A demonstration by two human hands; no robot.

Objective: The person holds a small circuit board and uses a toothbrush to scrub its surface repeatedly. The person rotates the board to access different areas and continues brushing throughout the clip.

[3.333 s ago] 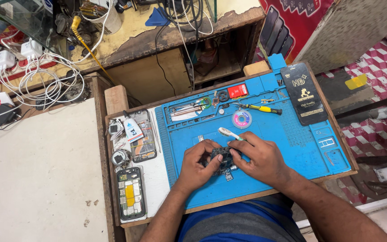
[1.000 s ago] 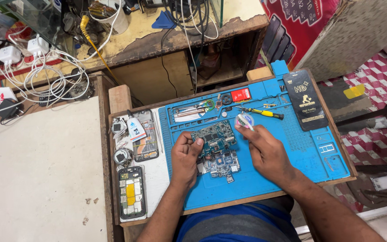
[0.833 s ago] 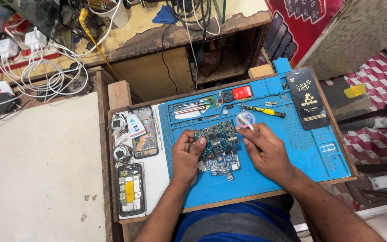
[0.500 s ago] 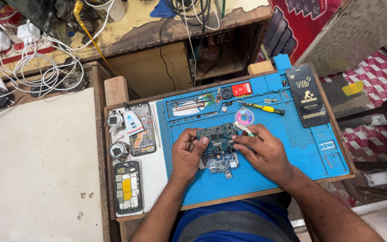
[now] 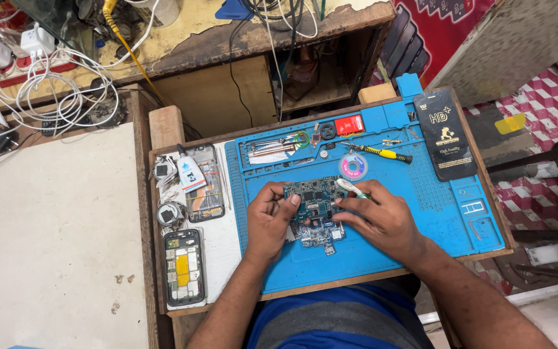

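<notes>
Circuit board [image 5: 314,208] lies flat near the centre of the blue work mat [image 5: 421,213], bare of any casing, green face up with its components exposed. Left hand [image 5: 269,223] bears on the board's edge at 9 o'clock, thumb pressed to the top surface and fingers curled loosely beside it, pinning the board rather than lifting it. Right hand [image 5: 382,220] rests at the board's 3 o'clock, closed around a slim white-handled tool [image 5: 351,189] whose tip meets the board's upper right corner; what the tip is doing at that point is too small to tell. At 12 o'clock from the board, near the mat's upper edge, sit tweezers [image 5: 271,148], a red block [image 5: 349,124], a yellow-handled screwdriver [image 5: 382,153] and a small spool [image 5: 353,167], all apart from the hands. At 9 o'clock, off the mat on the white tray [image 5: 224,245], lie two opened phone frames [image 5: 183,266] and loose small parts. A black phone-sized box [image 5: 445,134] lies at 2 o'clock. Assessment: disassembly appears complete, the board being out of its housing; work on the board itself looks to be under way, and nothing seen indicates reassembly has begun
</notes>
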